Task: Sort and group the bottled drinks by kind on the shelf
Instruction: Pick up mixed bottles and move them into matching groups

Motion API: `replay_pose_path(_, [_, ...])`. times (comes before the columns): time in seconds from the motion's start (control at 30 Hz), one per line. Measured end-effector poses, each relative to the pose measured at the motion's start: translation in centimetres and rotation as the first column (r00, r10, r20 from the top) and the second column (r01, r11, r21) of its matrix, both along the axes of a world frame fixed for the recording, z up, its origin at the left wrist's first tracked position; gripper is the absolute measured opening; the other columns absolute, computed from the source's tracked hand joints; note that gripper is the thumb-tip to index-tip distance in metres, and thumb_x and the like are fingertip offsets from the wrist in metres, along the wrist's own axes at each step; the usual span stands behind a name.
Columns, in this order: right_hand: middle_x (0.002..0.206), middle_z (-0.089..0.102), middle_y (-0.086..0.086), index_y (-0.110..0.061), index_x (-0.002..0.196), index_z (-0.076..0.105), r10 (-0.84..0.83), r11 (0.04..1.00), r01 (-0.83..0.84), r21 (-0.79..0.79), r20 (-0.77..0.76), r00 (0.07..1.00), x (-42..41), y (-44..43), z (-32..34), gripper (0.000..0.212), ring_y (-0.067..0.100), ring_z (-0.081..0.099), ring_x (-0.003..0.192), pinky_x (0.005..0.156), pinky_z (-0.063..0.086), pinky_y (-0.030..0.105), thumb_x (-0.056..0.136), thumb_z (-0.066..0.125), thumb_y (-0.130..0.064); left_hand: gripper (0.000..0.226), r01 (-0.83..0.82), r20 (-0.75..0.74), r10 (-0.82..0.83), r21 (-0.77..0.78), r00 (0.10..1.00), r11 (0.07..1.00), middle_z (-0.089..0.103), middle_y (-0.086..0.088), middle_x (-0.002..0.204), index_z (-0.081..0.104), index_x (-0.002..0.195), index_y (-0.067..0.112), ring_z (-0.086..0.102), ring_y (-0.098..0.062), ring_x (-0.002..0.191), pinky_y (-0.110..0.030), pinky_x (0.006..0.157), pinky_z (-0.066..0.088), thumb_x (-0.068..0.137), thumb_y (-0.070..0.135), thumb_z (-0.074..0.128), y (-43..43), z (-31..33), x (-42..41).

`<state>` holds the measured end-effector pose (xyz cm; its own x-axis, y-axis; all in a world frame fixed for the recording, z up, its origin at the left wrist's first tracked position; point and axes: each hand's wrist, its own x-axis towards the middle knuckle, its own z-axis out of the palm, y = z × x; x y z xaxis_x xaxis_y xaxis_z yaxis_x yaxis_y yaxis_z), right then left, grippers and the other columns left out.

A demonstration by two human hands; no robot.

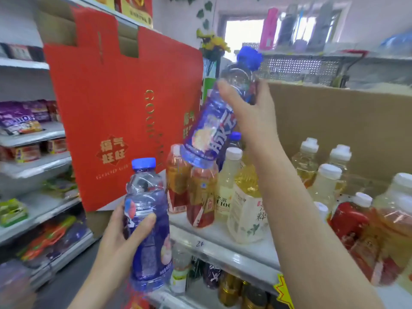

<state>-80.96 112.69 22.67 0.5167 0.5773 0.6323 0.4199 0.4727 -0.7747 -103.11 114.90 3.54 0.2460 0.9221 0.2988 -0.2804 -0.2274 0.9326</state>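
A small shop is showing itself in tiered metal shelves (33, 172) carrying packaged snacks (20, 119) at nine o'clock, bottled drinks (245, 197) crowding centre, and a yellow price burst (283, 291) at five o'clock.

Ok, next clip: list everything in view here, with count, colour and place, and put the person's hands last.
Blue-capped bottles: two held, a third cap behind; blue.
Tea bottles: two, amber-red, shelf centre.
Pale yellow bottles: several, white caps, shelf centre and right.
Red-labelled bottle: one, shelf right.
Red carton: one, gold lettering, leaning at shelf's left end.
Cardboard box: one, brown, behind the drinks.
Snack packs: several, purple and mixed, left shelves.
Lower-shelf bottles: several, dark and yellow.
Yellow flowers: one bunch, background.
Left hand: grips upright blue bottle, low.
Right hand: grips tilted blue bottle, raised over the tea bottles.
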Motion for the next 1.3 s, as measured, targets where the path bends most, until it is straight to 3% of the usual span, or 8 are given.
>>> replay_pose_path(0.1, [0.1, 0.061, -0.027, -0.036, 0.117, 0.052, -0.146, 0.989, 0.147, 0.032, -0.011, 0.989, 1.5, 3.4, 2.1, 0.048, 0.004, 0.065, 0.103, 0.101, 0.051, 0.04, 0.08, 0.08, -0.047, 0.091, 0.045, -0.008, -0.045, 0.051, 0.999, 0.998, 0.071, 0.009, 0.12, 0.059, 0.128, 0.029, 0.067, -0.009, 0.11, -0.028, 0.083, 0.054, 0.05, 0.068, 0.083, 2.1, 1.4, 0.1])
replay_pose_path(0.33, [0.097, 0.066, -0.015, -0.036, 0.127, 0.042, -0.239, 0.897, 0.319, -0.307, 0.272, 0.932, 4.2, 8.3, -2.3, 0.067, 0.021, 0.067, 0.095, 0.09, 0.055, 0.04, 0.072, 0.08, -0.042, 0.096, 0.091, -0.011, -0.091, 0.053, 0.996, 0.994, 0.071, 0.007, 0.117, 0.059, 0.123, 0.034, 0.068, -0.012, 0.107, -0.039, 0.089, 0.051, 0.042, 0.08, 0.079, 5.0, 2.0, 1.1])
replay_pose_path(0.63, [0.117, 0.056, 0.006, -0.018, 0.136, 0.041, 0.005, 0.61, 0.446, -0.655, 0.566, 0.824, 3.9, 11.1, -3.1, 0.091, 0.032, 0.064, 0.102, 0.083, 0.057, 0.045, 0.066, 0.09, -0.047, 0.066, 0.128, 0.014, -0.128, 0.025, 0.992, 0.992, 0.072, 0.009, 0.11, 0.062, 0.117, 0.034, 0.07, -0.01, 0.1, -0.03, 0.08, 0.053, 0.057, 0.058, 0.075, 5.7, 1.4, 2.4])
replay_pose_path(0.77, [0.092, 0.057, 0.003, -0.012, 0.094, 0.049, 0.067, 0.495, 0.542, -0.679, 0.651, 0.756, 3.9, 11.4, -3.6, 0.061, 0.017, 0.053, 0.072, 0.058, 0.044, 0.032, 0.07, 0.085, -0.055, 0.062, 0.122, -0.007, -0.122, 0.028, 0.993, 0.992, 0.072, 0.009, 0.109, 0.062, 0.116, 0.036, 0.07, -0.011, 0.1, -0.035, 0.083, 0.053, 0.06, 0.056, 0.075, 5.9, 1.2, 2.3])
replay_pose_path(0.9, [0.085, 0.053, 0.002, -0.012, 0.097, 0.05, 0.089, 0.444, 0.619, -0.647, 0.72, 0.688, 4.0, 10.8, -3.2, 0.067, 0.027, 0.054, 0.087, 0.071, 0.042, 0.034, 0.07, 0.081, -0.065, 0.061, 0.109, 0.003, -0.109, 0.034, 0.994, 0.993, 0.072, 0.009, 0.109, 0.061, 0.117, 0.035, 0.07, -0.014, 0.102, -0.033, 0.081, 0.055, 0.061, 0.054, 0.076, 5.8, 1.1, 2.5])
replay_pose_path(1.0, [0.101, 0.065, 0.006, -0.013, 0.108, 0.058, 0.055, 0.502, 0.648, -0.573, 0.769, 0.637, 3.5, 9.9, -3.0, 0.051, 0.031, 0.059, 0.094, 0.074, 0.044, 0.034, 0.083, 0.074, -0.054, 0.057, 0.128, 0.045, -0.128, 0.009, 0.991, 0.992, 0.071, 0.005, 0.115, 0.062, 0.119, 0.036, 0.068, -0.023, 0.11, -0.051, 0.095, 0.053, 0.066, 0.05, 0.078, 5.5, 0.8, 2.7])
replay_pose_path(1.13, [0.113, 0.071, 0.003, -0.018, 0.123, 0.065, -0.187, 0.746, 0.586, -0.317, 0.744, 0.641, 0.1, 6.1, -5.0, 0.04, 0.027, 0.063, 0.104, 0.081, 0.046, 0.033, 0.099, 0.054, -0.048, 0.063, 0.099, -0.004, -0.099, 0.053, 0.995, 0.994, 0.07, 0.011, 0.116, 0.057, 0.125, 0.035, 0.068, -0.012, 0.109, -0.041, 0.095, 0.052, 0.067, 0.054, 0.074, 5.0, 0.5, 2.4])
replay_pose_path(1.3, [0.131, 0.053, 0.001, -0.02, 0.136, 0.05, -0.174, 0.812, 0.515, -0.274, 0.729, 0.662, -3.0, 4.4, -12.5, 0.056, 0.021, 0.055, 0.116, 0.095, 0.048, 0.036, 0.089, 0.073, -0.04, 0.066, 0.054, -0.02, -0.052, 0.079, 0.998, 0.995, 0.069, 0.012, 0.116, 0.054, 0.127, 0.033, 0.067, -0.011, 0.108, -0.032, 0.087, 0.053, 0.067, 0.053, 0.073, 5.0, -0.3, 1.8])
